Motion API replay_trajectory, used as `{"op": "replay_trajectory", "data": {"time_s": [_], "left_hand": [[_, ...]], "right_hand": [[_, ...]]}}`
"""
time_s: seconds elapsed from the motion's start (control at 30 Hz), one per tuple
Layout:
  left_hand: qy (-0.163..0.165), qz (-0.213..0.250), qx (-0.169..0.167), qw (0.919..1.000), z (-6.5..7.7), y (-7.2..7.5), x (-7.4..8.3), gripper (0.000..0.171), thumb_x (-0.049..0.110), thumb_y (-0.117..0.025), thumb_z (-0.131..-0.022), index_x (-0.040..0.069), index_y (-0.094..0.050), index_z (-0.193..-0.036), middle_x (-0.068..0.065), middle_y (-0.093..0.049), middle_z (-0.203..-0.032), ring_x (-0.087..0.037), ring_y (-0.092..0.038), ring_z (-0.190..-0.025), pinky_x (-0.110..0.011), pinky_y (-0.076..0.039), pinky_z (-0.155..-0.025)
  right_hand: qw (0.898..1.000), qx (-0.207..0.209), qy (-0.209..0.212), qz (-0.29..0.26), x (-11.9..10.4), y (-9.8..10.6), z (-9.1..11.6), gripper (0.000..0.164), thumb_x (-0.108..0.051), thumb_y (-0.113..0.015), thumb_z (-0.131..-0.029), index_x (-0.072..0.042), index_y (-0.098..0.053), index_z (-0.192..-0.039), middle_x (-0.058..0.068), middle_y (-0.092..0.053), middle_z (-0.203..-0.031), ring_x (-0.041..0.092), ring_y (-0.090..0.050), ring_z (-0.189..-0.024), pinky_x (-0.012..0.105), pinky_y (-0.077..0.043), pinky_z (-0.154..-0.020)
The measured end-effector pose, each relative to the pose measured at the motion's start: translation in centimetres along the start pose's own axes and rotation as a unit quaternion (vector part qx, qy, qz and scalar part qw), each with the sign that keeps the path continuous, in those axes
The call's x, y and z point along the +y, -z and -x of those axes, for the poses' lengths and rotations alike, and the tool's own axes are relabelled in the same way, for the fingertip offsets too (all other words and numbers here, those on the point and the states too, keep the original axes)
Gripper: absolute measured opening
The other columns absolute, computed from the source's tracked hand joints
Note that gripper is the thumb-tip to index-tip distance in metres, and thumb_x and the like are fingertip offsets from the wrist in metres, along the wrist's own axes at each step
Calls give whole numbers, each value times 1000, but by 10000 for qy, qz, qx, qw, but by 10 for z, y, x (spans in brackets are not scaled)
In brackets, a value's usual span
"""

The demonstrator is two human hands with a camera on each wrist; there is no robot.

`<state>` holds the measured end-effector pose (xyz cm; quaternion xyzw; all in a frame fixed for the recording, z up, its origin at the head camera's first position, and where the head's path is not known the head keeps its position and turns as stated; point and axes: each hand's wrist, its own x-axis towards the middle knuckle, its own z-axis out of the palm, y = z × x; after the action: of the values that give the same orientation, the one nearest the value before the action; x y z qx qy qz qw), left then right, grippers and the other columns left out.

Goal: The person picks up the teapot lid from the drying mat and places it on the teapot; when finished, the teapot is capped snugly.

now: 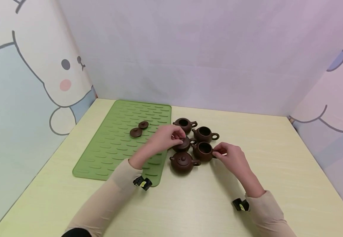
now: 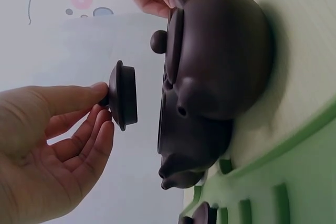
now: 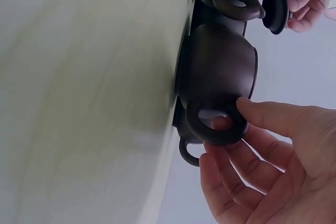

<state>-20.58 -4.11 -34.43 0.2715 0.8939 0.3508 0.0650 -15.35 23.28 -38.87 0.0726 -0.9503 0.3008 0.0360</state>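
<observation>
My left hand (image 1: 169, 137) pinches a small dark brown teapot lid (image 2: 123, 95) by its knob. In the left wrist view the lid hangs apart from the teapots, its rim facing their tops. From the head, it is over the middle-left teapot (image 1: 179, 148), which the hand partly covers. With thumb and fingers, my right hand (image 1: 232, 158) holds the looped handle (image 3: 197, 127) of an open teapot (image 1: 202, 152) standing on the table. In front of the middle-left one sits a lidded teapot (image 1: 182, 163). Two open ones, a back-left teapot (image 1: 184, 125) and a back-right teapot (image 1: 204, 134), stand behind.
A green ridged mat (image 1: 121, 151) lies on the left part of the pale wooden table (image 1: 263, 148). On the mat rest two lids, a nearer lid (image 1: 135, 132) and a farther lid (image 1: 143, 124). A pale curtain-like wall (image 1: 189, 59) closes the back.
</observation>
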Motion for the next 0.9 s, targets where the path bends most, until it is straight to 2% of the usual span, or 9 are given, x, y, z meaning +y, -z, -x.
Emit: {"op": "replay_trajectory", "data": {"time_s": [0.4,0.7,0.9], "left_hand": [[-342,-17,-87,9994,-20,-20,16,11,11,-71,-92,13,-71,-103,1,-72,-98,-10,-66,-88,-18,-54,-75],[-400,-11,-158,9991,-34,-38,27,12,11,-72,-92,12,-71,-104,1,-73,-98,-10,-67,-90,-17,-54,-78],[-398,-244,-190,9987,-40,-48,30,13,10,-71,-92,13,-71,-105,2,-73,-99,-8,-67,-91,-16,-53,-79]], "right_hand": [[10000,-88,9,-15,-2,1,-1,6,-14,-73,-90,-13,-73,-96,2,-77,-91,23,-71,-88,32,-51,-70],[9998,-169,-32,48,-4,3,-2,6,-13,-72,-91,-11,-73,-96,4,-76,-91,23,-71,-88,32,-51,-68],[9998,-146,8,101,-3,2,-2,6,-13,-72,-91,-11,-73,-96,3,-76,-91,24,-71,-88,36,-54,-70]]}}
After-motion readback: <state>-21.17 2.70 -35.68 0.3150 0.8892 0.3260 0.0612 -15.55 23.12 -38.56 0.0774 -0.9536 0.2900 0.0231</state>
